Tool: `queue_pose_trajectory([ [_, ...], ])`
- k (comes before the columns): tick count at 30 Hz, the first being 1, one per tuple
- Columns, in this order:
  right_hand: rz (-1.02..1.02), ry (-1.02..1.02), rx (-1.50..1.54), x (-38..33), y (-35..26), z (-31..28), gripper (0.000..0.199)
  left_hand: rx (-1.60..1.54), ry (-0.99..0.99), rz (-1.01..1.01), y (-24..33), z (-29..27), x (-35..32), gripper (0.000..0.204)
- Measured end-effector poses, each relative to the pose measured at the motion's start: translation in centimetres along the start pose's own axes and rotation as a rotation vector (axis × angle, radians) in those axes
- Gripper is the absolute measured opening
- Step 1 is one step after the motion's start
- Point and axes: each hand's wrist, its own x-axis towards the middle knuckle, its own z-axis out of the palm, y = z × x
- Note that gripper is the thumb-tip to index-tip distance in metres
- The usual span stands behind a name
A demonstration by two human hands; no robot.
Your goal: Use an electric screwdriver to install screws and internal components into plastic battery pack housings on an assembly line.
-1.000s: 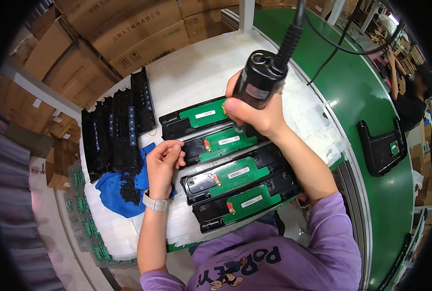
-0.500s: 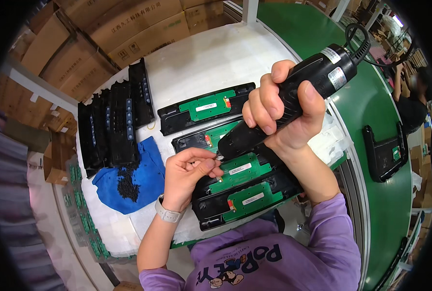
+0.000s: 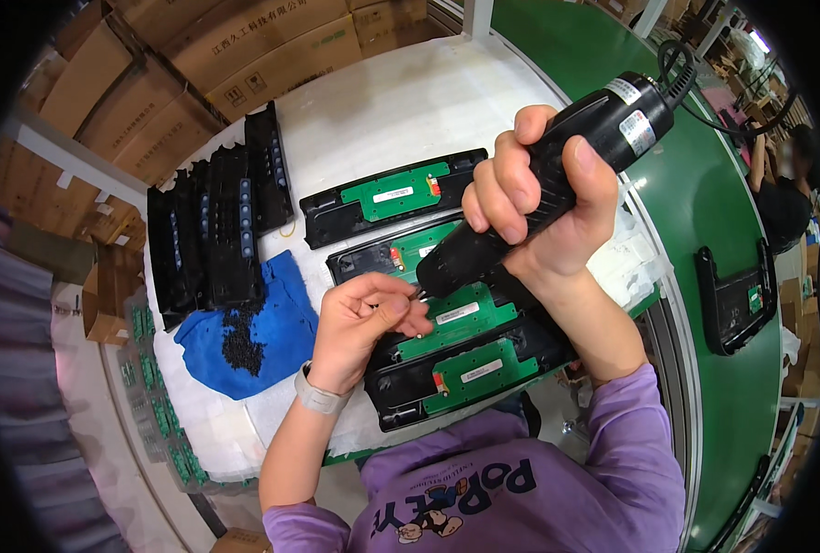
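My right hand [image 3: 557,207] grips a black corded electric screwdriver [image 3: 599,124], tilted with its nose down to the left. At its tip, my left hand [image 3: 359,323] is closed in a pinch; what the fingertips hold is too small and covered to make out. Under both hands lies a row of long black plastic housings [image 3: 396,405], each with a green circuit board [image 3: 484,370] that has a white label and a small red-and-white part. To the left, a blue cloth [image 3: 203,355] carries a heap of small black pieces, likely screws [image 3: 242,348].
Black strips with bluish round parts [image 3: 247,221] stand grouped on the left of the white-covered table [image 3: 364,111]. Cardboard boxes [image 3: 281,64] are stacked behind. On the right, a green conveyor belt [image 3: 682,240] carries another black housing [image 3: 737,300]. Another person [image 3: 783,194] is beyond it.
My left hand and the screwdriver tip stay together, shifting only slightly. The black housing on the green belt has moved a little nearer to me.
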Motion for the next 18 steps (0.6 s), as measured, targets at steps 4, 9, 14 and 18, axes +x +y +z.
queue_pose_trajectory([
  [4, 0.024, -0.023, 0.001, 0.5, -1.2, -0.6, 0.025, 0.064, 0.150, 0.086, 0.6, 0.2, 0.7, 0.018],
  [9, 0.010, -0.100, -0.338, -0.1, -3.3, -2.0, 0.026, 0.008, 0.308, 0.262, 1.1, -0.7, 0.6, 0.014],
  [14, -0.010, -0.065, -0.498, -0.6, -3.7, -3.4, 0.026, -0.002, 0.331, 0.253, 0.9, -1.4, 0.8, 0.014],
  [18, 0.029, -0.048, -0.654, -0.6, -3.4, -3.9, 0.034, 0.007, 0.371, 0.212, 0.9, -1.3, 1.1, 0.014],
])
